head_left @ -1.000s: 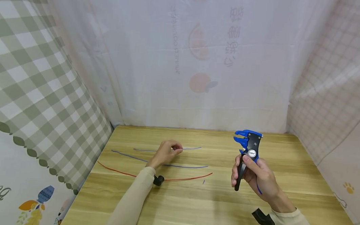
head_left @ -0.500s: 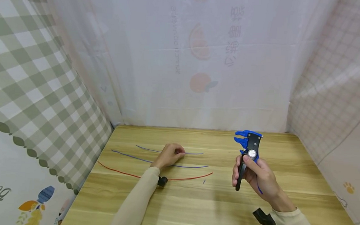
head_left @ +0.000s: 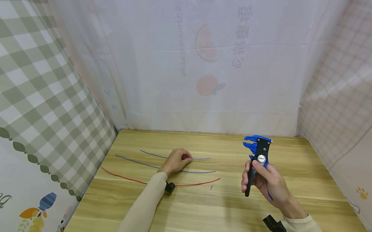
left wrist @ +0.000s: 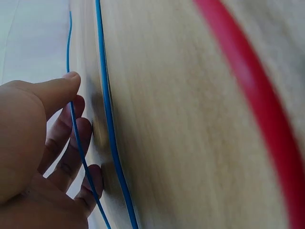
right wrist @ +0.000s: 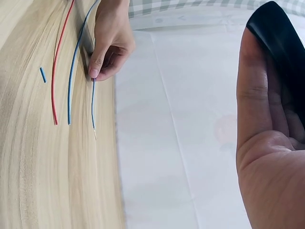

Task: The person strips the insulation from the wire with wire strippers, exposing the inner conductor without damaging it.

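My left hand (head_left: 176,160) pinches the farthest blue wire (head_left: 153,154) between thumb and fingertips, low over the table. In the right wrist view, a thin bare end (right wrist: 95,133) shows at the tip of that wire. Nearer to me lies a second blue wire (head_left: 136,160), passing beneath the left hand. My right hand (head_left: 272,185) grips a blue and black wire stripper (head_left: 262,148) by its handles, raised over the right side of the table. Its jaws point left, apart, with nothing between them. Only part of a black handle (right wrist: 281,38) appears in the right wrist view.
A red wire (head_left: 126,177) runs across the table (head_left: 199,215) under the left forearm. To the right of its end lies a short blue piece (head_left: 211,187). A white curtain (head_left: 211,110) closes off the back; a checked cloth (head_left: 58,77) hangs at the left.
My left hand has shifted right and slightly toward me, and the farthest blue wire has moved with it. The right hand and the wire stripper have stayed nearly still.
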{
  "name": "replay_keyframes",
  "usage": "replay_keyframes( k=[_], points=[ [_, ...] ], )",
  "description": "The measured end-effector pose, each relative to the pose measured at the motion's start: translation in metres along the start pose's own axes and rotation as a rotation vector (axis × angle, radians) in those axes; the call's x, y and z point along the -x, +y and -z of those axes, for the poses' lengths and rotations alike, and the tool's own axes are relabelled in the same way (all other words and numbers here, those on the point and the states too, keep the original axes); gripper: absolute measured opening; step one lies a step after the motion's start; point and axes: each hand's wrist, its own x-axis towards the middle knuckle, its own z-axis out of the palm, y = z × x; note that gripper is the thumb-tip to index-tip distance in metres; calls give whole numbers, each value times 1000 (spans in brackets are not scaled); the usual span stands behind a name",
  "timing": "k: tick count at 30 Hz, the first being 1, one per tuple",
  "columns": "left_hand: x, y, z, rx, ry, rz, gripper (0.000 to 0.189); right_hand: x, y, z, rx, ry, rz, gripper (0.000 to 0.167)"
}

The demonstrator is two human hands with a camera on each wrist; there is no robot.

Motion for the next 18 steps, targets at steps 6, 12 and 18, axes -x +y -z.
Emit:
replay_keyframes(
  k=[6,12,18],
  points=[
    [-5,-18,-10,-50,6,6,6,0,0,0,6,0,6,53],
    [1,2,1,-35,15,-16,6,0,0,0,8,0,6,53],
    [6,13,7,-49,1,-1,8,1,0,0,4,3,-3,53]
  ],
)
